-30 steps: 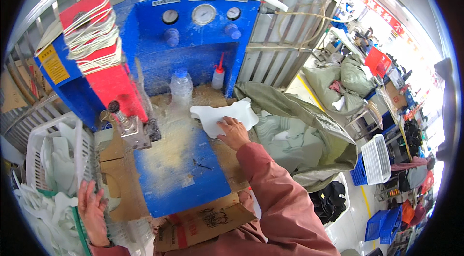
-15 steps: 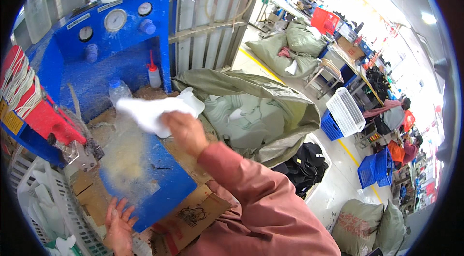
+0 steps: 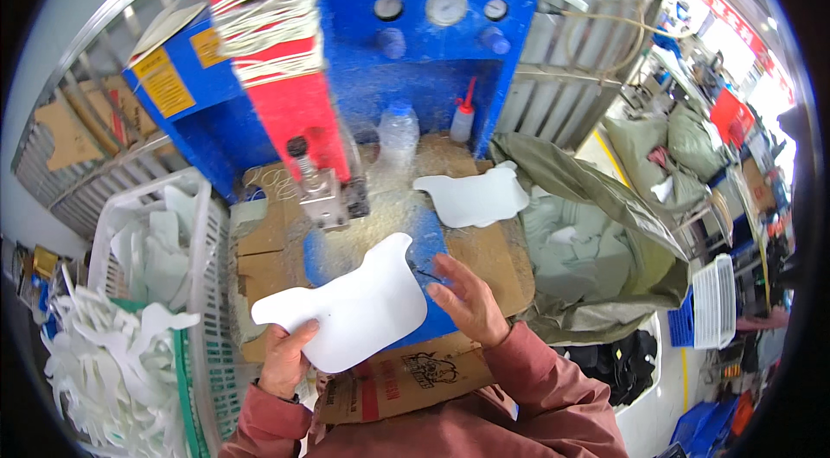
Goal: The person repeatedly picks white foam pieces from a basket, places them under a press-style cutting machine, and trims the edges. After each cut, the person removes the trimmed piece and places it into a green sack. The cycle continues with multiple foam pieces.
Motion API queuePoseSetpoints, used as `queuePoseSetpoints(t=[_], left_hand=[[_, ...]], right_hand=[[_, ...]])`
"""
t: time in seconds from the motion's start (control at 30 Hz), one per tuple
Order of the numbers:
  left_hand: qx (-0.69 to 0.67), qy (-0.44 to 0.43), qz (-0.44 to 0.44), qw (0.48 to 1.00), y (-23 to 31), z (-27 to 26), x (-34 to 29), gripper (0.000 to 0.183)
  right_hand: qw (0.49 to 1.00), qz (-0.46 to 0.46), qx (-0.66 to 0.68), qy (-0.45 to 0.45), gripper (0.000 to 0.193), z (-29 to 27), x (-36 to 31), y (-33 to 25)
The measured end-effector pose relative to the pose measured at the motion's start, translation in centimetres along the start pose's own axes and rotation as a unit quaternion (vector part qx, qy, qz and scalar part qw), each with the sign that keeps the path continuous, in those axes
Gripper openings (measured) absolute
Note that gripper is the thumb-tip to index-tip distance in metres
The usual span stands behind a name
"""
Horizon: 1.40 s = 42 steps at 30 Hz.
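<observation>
A white curved, flat sheet, perhaps foam or plastic, is tilted over the blue work plate. Its lower left edge is pinched by my left hand, thumb on top. Fingers apart and holding nothing, my right hand hovers just off the sheet's right edge. Another white cut piece of similar shape lies beyond it on the cardboard-covered bench. Above the dusty plate stands the machine's red arm, wound with pale cord, with a metal head at its lower end.
At left stand a white plastic basket of white pieces and a heap of white offcuts. A large green-grey sack holding pale sheets sits at right. Behind the plate are a clear bottle, a red-tipped squeeze bottle and a blue gauge panel.
The view has swung left. My right hand has let go of a white piece at the bench's right and come back nearer. My left hand, empty before, now holds a white sheet.
</observation>
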<state>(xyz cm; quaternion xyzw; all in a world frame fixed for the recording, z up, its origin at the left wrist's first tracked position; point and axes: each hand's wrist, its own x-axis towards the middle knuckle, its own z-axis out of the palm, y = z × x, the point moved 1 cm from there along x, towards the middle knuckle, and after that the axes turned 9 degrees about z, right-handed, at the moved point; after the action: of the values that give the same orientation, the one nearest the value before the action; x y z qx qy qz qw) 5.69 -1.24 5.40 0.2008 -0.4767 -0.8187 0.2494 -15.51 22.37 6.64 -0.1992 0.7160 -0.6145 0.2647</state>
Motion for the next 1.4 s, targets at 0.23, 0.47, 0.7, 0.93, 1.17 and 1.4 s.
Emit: queuePoseSetpoints(t=[0.23, 0.47, 0.7, 0.93, 1.17, 1.4], left_hand=[[0.065, 0.021, -0.012, 0.998, 2.2, -0.8, -1.3, 0.049], [0.153, 0.035, 0.039, 0.987, 5.5, -2.8, -1.0, 0.052], [0.162, 0.074, 0.076, 0.981, 7.5, -3.3, -0.9, 0.051], [0.153, 0.062, 0.078, 0.983, 7.6, -3.3, 0.0, 0.05], [0.168, 0.042, 0.082, 0.981, 7.1, -2.8, 1.5, 0.055], [0.182, 0.027, 0.04, 0.982, 7.0, -2.1, 2.9, 0.052]], right_hand=[[0.966, 0.111, 0.149, -0.182, 0.047, 4.7, 2.5, -0.2], [0.958, 0.065, 0.204, -0.189, 0.041, 8.1, 4.1, -1.3], [0.958, 0.048, 0.194, -0.207, 0.041, 10.4, 5.0, -2.0], [0.967, 0.027, 0.167, -0.192, 0.043, 10.2, 5.7, -1.7], [0.97, 0.043, 0.173, -0.168, 0.045, 9.0, 6.0, -2.1], [0.971, 0.042, 0.185, -0.147, 0.045, 7.8, 6.4, -2.3]])
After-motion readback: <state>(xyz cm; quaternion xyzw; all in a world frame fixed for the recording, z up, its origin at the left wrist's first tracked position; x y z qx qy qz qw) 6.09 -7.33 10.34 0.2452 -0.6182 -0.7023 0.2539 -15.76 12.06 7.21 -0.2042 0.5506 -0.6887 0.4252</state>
